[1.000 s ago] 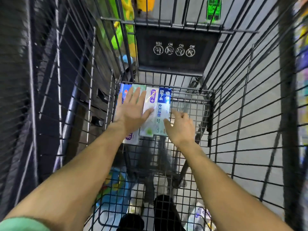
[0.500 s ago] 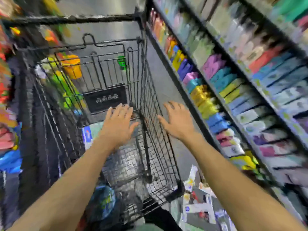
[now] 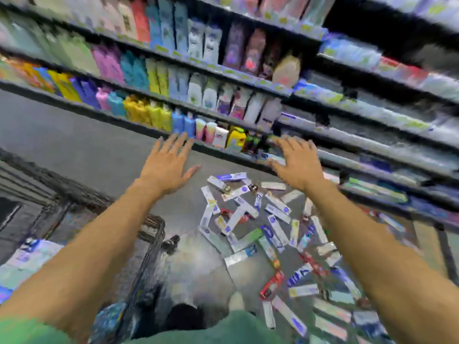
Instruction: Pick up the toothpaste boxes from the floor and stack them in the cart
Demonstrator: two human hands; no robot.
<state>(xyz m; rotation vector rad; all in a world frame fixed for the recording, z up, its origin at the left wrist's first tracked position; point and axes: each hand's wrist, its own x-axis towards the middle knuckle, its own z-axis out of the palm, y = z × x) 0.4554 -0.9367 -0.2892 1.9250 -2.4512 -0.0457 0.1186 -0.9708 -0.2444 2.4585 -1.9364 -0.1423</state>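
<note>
Shelving [image 3: 248,78] of blurred goods runs behind. Cart [image 3: 149,244] at lower left, some boxes inside. Toothpaste boxes [image 3: 260,232] strewn across the floor [image 3: 74,145], overlapping. Left hand [image 3: 166,167] and right hand [image 3: 295,165] hover spread, empty, above them. Boxes look light, stiff, crushable: pinch the long edges.

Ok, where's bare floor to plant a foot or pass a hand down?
Bare grey floor runs left of the scattered toothpaste boxes, between the cart and the bottom shelf, under the left hand. Crowded: the pile spreads rightward under the right hand to the shelf base.
</note>
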